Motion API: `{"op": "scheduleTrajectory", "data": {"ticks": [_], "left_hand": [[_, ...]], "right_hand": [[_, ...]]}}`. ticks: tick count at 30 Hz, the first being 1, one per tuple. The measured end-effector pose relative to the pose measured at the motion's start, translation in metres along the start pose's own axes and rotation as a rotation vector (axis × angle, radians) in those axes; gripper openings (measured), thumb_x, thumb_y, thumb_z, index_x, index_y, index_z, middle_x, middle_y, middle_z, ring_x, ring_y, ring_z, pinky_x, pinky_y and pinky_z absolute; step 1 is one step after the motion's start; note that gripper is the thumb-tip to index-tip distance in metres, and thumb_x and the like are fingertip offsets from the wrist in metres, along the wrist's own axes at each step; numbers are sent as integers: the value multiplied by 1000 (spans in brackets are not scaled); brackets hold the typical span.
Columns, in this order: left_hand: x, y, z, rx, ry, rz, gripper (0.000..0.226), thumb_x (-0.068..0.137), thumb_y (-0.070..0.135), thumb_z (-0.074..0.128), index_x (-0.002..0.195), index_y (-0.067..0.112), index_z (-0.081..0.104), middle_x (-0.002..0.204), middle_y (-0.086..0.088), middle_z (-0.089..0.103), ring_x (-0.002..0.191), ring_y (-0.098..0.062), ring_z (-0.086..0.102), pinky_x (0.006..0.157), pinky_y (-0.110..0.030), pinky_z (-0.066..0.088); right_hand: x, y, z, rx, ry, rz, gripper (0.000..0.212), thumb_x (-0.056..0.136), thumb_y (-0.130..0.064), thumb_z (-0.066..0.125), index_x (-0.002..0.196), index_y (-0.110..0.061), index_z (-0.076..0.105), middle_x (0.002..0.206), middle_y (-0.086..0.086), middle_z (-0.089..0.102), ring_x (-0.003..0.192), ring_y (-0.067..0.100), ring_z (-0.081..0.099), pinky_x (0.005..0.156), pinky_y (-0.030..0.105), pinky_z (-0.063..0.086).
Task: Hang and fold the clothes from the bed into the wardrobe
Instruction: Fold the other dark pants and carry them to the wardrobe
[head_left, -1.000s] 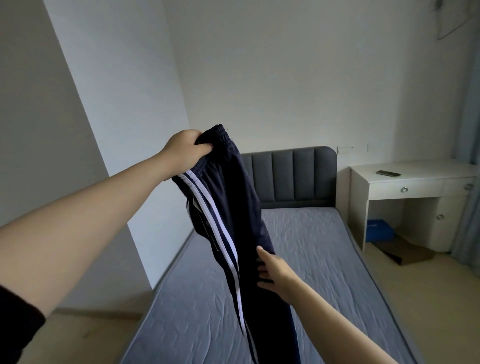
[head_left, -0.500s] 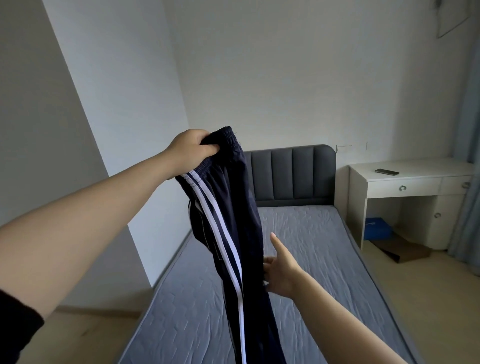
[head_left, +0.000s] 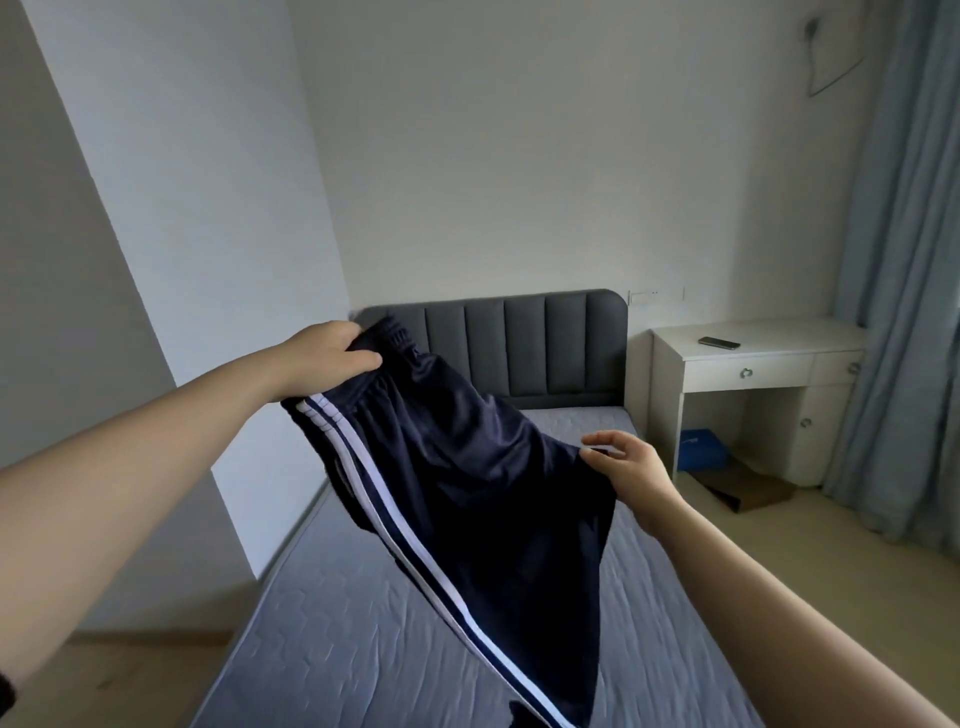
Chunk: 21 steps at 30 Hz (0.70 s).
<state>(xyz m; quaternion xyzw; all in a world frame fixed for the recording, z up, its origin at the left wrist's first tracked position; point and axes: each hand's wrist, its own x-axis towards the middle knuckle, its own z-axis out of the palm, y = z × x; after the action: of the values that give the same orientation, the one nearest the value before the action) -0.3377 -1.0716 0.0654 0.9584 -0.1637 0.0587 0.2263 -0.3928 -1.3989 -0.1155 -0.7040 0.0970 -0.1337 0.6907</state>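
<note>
left hand: grips the waistband of the track trousers, raised so the legs hang free.
track trousers: in the air over the bed, nearer its left edge.
right hand: thumb and forefinger pinch the far fabric edge, probably spreading it for folding.
change: earlier the trousers hung narrow with the right hand flat against them; now they are drawn wide.

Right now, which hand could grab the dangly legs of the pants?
Probably the right hand: it pinches the trousers lower down, nearer the legs, while the left hand holds up the waistband.
</note>
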Motion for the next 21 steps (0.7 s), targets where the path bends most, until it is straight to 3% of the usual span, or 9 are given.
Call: {"op": "scheduleTrajectory", "data": {"ticks": [3,5,7,12,18,21], "left_hand": [[2,26,22,-86,-1,68,56,81,59,61,88,4,61,75,-6,62,71,-22,58,67,-34,44],[6,50,40,-111,2,134,53,78,60,64,90,9,67,83,-7,70,81,-22,65,74,-33,49],[12,80,59,-113,14,192,49,79,57,66,84,8,66,80,-8,69,78,-23,65,72,-33,49],[21,171,123,-124,-25,328,49,85,47,64,71,2,54,62,-4,51,59,-17,48,59,-32,35],[12,280,209,-283,-205,470,44,89,42,61,74,2,54,67,-4,49,62,-15,47,61,-29,37],[0,323,243,-347,-272,505,40,90,40,62,65,11,49,58,5,47,53,-4,46,53,-18,35]], "right_hand": [[-4,2,-36,-46,88,-38,6,89,-10,67,93,-12,70,90,7,71,79,17,65,70,28,53],[-10,5,-67,-23,150,-27,3,88,-13,68,91,-13,70,83,4,70,72,12,62,61,20,48],[-19,10,-103,10,227,0,4,88,-16,69,91,-13,70,78,2,69,67,10,60,57,18,45],[-54,16,-205,-21,476,0,6,88,-17,69,84,-14,69,75,3,67,66,12,58,63,24,47],[-109,22,-337,-193,721,41,16,91,-25,64,95,-11,70,88,8,69,80,18,60,76,33,50],[-131,29,-383,-272,810,80,19,92,-26,62,98,-11,71,90,7,69,83,20,60,80,38,50]]}}
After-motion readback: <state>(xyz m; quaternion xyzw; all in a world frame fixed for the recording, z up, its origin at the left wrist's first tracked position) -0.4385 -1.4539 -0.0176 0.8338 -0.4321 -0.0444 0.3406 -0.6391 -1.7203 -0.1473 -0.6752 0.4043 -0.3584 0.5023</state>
